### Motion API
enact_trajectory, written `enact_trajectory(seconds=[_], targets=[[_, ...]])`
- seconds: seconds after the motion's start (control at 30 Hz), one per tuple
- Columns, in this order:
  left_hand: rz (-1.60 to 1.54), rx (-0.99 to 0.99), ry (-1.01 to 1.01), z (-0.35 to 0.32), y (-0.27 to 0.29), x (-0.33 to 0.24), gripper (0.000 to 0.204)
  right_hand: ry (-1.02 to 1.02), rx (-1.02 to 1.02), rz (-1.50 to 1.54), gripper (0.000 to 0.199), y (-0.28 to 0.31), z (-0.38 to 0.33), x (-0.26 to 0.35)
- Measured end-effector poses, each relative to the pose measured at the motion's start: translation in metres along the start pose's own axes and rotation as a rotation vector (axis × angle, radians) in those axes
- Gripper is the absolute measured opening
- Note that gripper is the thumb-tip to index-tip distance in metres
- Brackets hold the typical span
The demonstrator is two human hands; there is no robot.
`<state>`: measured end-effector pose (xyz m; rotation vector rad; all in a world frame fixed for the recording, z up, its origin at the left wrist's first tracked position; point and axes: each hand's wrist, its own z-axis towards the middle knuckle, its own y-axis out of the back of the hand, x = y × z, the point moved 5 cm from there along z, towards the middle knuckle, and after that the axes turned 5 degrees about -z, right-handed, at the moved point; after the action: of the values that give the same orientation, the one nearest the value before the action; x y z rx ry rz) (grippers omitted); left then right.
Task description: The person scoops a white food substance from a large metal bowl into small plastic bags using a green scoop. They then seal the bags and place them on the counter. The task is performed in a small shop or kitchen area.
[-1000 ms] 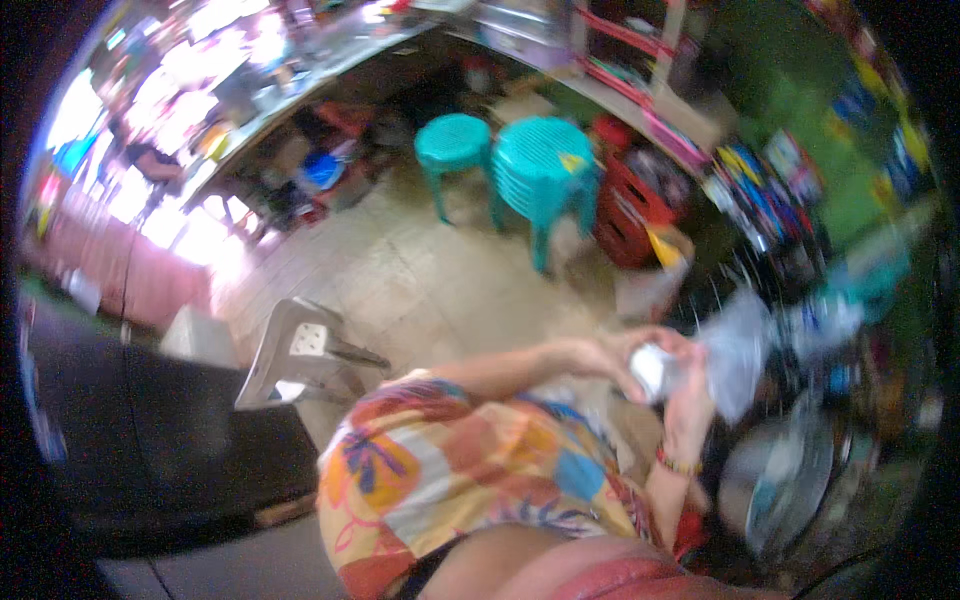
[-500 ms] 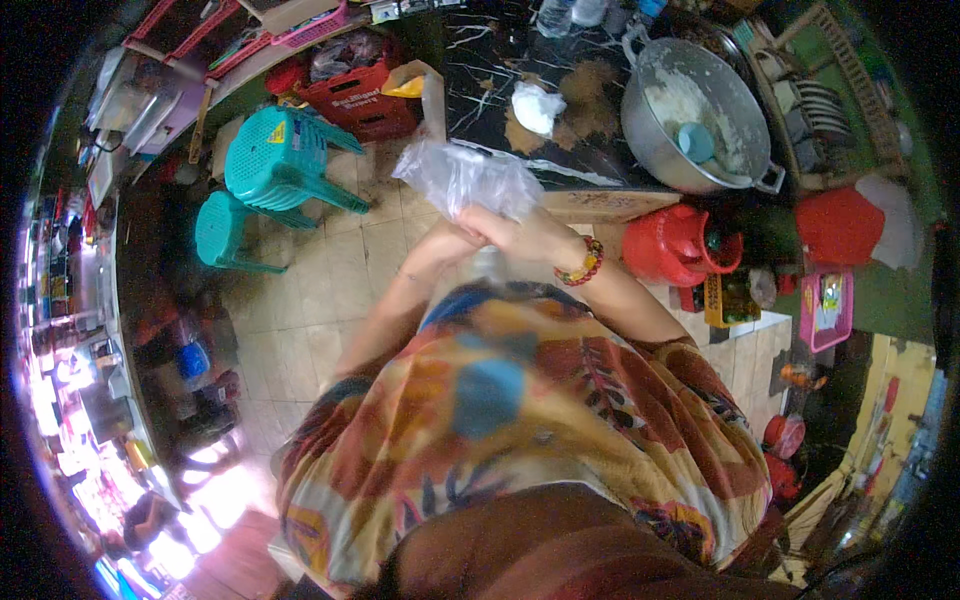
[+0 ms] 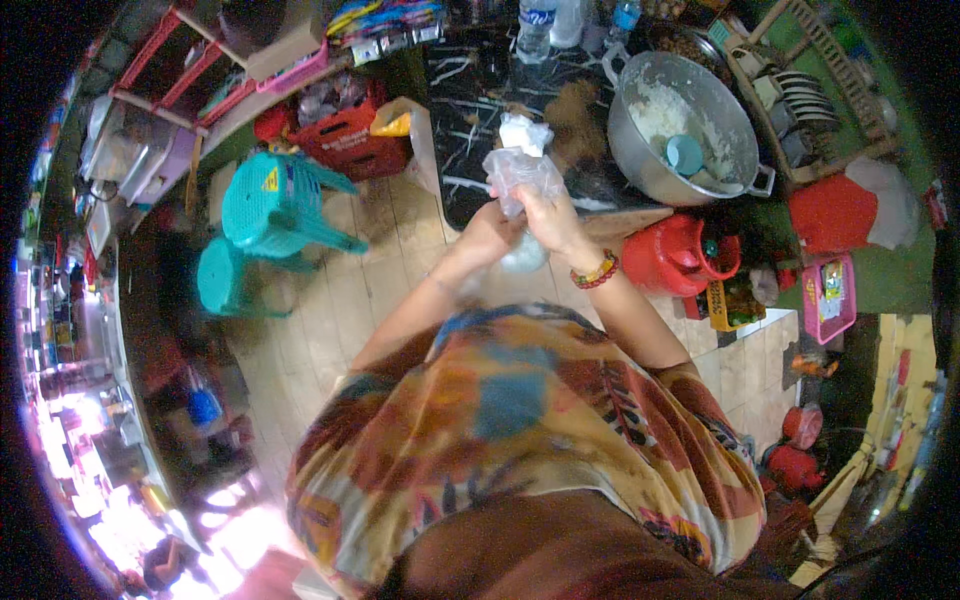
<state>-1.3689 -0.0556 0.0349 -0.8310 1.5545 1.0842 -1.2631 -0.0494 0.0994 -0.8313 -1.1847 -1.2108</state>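
A clear plastic bag (image 3: 522,172) is gripped at its gathered neck by both hands, above the near edge of the counter. My left hand (image 3: 490,238) is closed on its left side, fingers partly hidden. My right hand (image 3: 550,217), with a beaded bracelet (image 3: 596,270) at the wrist, closes round the bag from the right. A pale, rounded part of the bag hangs below the hands; its contents are blurred. Just beyond, a white plastic bundle (image 3: 524,133) lies on the black marbled counter (image 3: 465,110).
A large metal pot (image 3: 640,165) with white crumbly food and a light-blue cup (image 3: 685,154) stands to the right. Below it is a red gas cylinder (image 3: 660,262). Teal stools (image 3: 262,205) and a red crate (image 3: 350,140) stand left. Bottles (image 3: 537,35) line the counter's back.
My hands have moved right and slightly forward with the bag. Its loose top, spread out to the left before, is now bunched upright, and its rounded lower part shows beneath my hands.
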Motion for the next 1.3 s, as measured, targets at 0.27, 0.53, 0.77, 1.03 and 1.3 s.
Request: enact_trajectory(seconds=[0.27,0.53,0.77,1.03,1.3], targets=[[-0.002,0.122,-0.05,0.091,0.03,0.024,0.039,-0.06,0.375,-0.663,0.097,0.013,0.032,-0.108],[-0.929,0.194,0.069,0.111,0.072,-0.029,0.034,-0.078,0.034,-0.731,0.053,-0.029,0.068,-0.21],[-0.124,0.093,-0.03,0.114,0.145,0.067,0.038,-0.172,-0.084,-0.141,0.031,-0.027,0.08,-0.135],[0.376,0.137,-0.527,0.114,0.069,0.048,0.021,-0.223,-0.484,-0.165,0.041,-0.028,0.093,-0.059],[0.148,0.059,-0.273,0.096,0.106,-0.02,0.008,-0.356,-0.608,-0.391,0.046,0.034,0.077,-0.027]])
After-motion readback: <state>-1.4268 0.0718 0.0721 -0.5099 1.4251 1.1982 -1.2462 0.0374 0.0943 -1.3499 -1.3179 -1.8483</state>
